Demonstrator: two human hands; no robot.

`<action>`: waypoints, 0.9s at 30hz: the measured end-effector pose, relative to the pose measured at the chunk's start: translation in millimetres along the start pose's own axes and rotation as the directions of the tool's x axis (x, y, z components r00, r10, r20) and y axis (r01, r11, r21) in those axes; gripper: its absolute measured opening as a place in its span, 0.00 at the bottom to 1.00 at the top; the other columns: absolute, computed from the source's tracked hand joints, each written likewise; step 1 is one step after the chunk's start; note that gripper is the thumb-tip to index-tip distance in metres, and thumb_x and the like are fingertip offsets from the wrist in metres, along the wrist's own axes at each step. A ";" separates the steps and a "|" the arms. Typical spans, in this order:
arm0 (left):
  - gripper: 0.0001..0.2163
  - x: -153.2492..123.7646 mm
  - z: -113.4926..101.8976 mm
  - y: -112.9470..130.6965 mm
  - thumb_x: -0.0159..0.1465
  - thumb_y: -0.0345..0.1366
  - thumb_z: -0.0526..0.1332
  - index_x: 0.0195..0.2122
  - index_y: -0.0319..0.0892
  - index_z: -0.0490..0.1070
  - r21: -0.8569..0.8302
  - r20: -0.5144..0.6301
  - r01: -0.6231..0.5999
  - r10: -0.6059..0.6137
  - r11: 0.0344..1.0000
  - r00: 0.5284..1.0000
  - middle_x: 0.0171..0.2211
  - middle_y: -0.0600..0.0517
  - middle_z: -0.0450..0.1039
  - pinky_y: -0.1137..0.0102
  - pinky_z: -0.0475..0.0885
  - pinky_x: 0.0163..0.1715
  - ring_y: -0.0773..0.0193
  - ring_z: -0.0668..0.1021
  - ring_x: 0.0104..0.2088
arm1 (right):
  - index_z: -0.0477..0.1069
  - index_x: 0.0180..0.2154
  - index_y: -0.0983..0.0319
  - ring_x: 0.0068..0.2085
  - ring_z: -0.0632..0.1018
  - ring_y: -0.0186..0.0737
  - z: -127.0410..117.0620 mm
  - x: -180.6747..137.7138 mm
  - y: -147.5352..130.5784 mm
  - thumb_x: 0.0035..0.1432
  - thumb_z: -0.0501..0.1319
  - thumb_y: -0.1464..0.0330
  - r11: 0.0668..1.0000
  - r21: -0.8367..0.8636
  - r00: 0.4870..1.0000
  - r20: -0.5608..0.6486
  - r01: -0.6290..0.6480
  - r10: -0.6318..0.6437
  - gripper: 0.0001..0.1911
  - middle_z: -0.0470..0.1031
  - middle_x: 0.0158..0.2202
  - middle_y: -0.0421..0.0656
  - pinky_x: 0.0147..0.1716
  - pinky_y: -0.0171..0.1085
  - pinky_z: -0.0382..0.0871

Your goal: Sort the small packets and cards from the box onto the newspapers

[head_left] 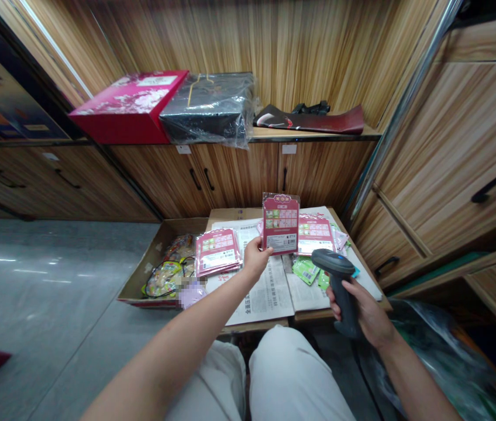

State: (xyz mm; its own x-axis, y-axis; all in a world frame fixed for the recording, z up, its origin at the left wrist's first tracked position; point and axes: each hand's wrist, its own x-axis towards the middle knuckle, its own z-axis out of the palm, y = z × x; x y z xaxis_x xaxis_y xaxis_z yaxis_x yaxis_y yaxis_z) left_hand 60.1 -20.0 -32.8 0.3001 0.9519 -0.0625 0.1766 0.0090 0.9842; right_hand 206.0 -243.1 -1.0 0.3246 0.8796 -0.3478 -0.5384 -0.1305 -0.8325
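With the pink packet [279, 219] taken as the centre of the dial, its lower corner at 7 o'clock was pinched between the thumb and fingers of the left hand [255, 260]. It was held up above the newspaper [269, 292], presumably by that corner so that the white label [281, 242] could be left largely uncovered. Between 4 and 5 o'clock, the handle of the scanner [333, 261] was wrapped by the right hand [369, 314], probably so that the trigger could be reached; whether its window was lined up with the label could not be told. The 2 hands were set apart, each closed on its own thing.

A stack of similar packets [217, 254] was laid at 8 o'clock, and further packets [313, 237] at 3 o'clock were partly covered from view by the held packet. Green packets [304, 272] at 5 o'clock were partly hidden by the scanner. Farther out at 8 o'clock, an open carton [136, 286] was filled with jumbled goods [166, 276]. A red box [120, 111] was placed at 10 o'clock, a plastic-wrapped dark box [208, 108] at 11. The lower cabinet doors [239, 175] seemed to be obstructed by the cardboard [230, 215].
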 end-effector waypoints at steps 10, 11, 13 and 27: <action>0.05 -2.2 -0.4 3.5 0.48 0.29 0.63 0.27 0.41 0.71 0.006 0.011 0.014 -0.014 1.000 1.000 0.27 0.53 0.73 0.70 0.68 0.33 0.64 0.73 0.30 | 0.74 0.40 0.60 0.21 0.68 0.30 -8.9 0.1 4.5 0.59 0.59 0.48 0.985 0.172 1.000 0.019 -0.003 -0.001 0.22 0.73 0.26 0.38 0.17 0.28 0.62; 0.05 -2.6 -0.5 4.0 0.48 0.29 0.63 0.28 0.41 0.71 0.005 0.011 0.014 -0.014 1.000 1.000 0.28 0.53 0.73 0.70 0.68 0.33 0.64 0.73 0.30 | 0.74 0.40 0.60 0.20 0.67 0.29 -9.5 0.2 4.4 0.58 0.59 0.48 0.983 0.183 1.000 0.027 -0.013 0.008 0.23 0.73 0.25 0.38 0.17 0.28 0.61; 0.05 -3.3 -0.5 4.8 0.48 0.29 0.63 0.28 0.40 0.72 0.003 0.012 0.009 -0.009 1.000 1.000 0.28 0.53 0.74 0.70 0.68 0.33 0.64 0.73 0.31 | 0.74 0.38 0.61 0.19 0.67 0.29 -10.3 0.3 4.5 0.58 0.60 0.47 0.984 0.176 1.000 0.028 -0.016 0.011 0.23 0.72 0.24 0.38 0.17 0.28 0.61; 0.07 -6.6 1.4 4.4 0.48 0.29 0.63 0.29 0.39 0.72 -0.033 0.034 -0.015 0.016 0.999 0.999 0.28 0.53 0.74 0.71 0.68 0.33 0.65 0.73 0.30 | 0.70 0.37 0.60 0.18 0.67 0.30 -0.8 -0.8 6.1 0.58 0.56 0.43 0.995 -0.096 0.995 -0.092 0.023 -0.032 0.26 0.71 0.21 0.36 0.15 0.28 0.61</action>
State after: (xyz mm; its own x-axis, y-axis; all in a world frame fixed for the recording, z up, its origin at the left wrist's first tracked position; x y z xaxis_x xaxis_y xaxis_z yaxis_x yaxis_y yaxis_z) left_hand 60.2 -26.7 -28.3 0.3345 0.9409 -0.0526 0.1415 0.0050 0.9899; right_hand 203.1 -245.0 -6.1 0.4115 0.8377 -0.3589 -0.4535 -0.1534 -0.8780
